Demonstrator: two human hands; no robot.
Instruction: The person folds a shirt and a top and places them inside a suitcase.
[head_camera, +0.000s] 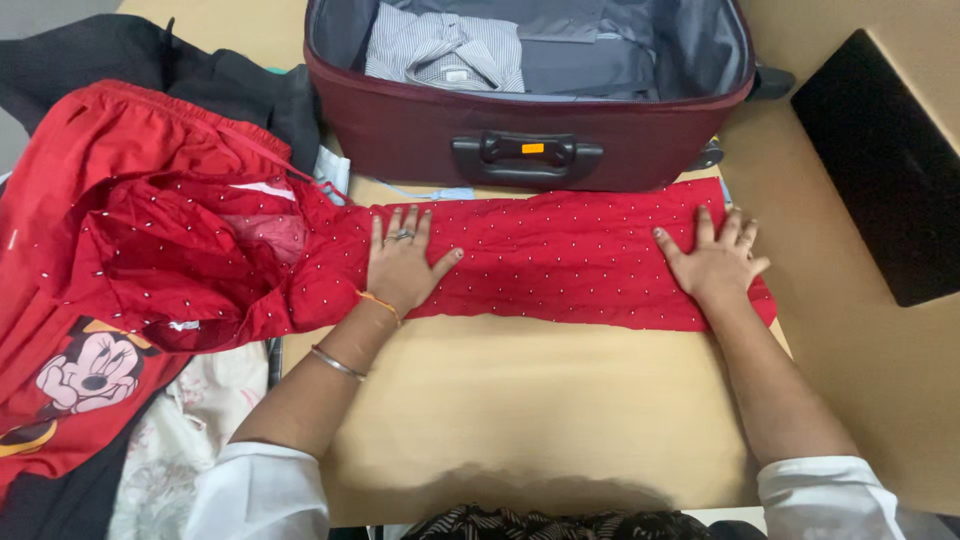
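Over at nine o'clock a heap of red clothes (120, 200) spills across the table (520, 400), a red shirt with a cartoon mouse print (85, 375) lying at eight o'clock beneath it, dark garments (150, 65) bunched up at ten o'clock behind. From that heap the red dotted garment (560, 260) runs out flat in a long folded band through the centre, and here is the left hand (403, 268) pressed palm-down on it just left of centre, fingers spread and straight, gripping nothing, a ring on one finger, a bangle and an orange thread at the wrist. Up at twelve o'clock stands the open maroon suitcase (420, 130), its black handle facing the person, a folded striped shirt (445, 50) and grey clothes inside, its front wall just beside the band's far edge. Then at three o'clock the right hand (715, 262) lies flat on the band's right end, fingers fanned open, while a black flat object (885, 165) rests at two o'clock
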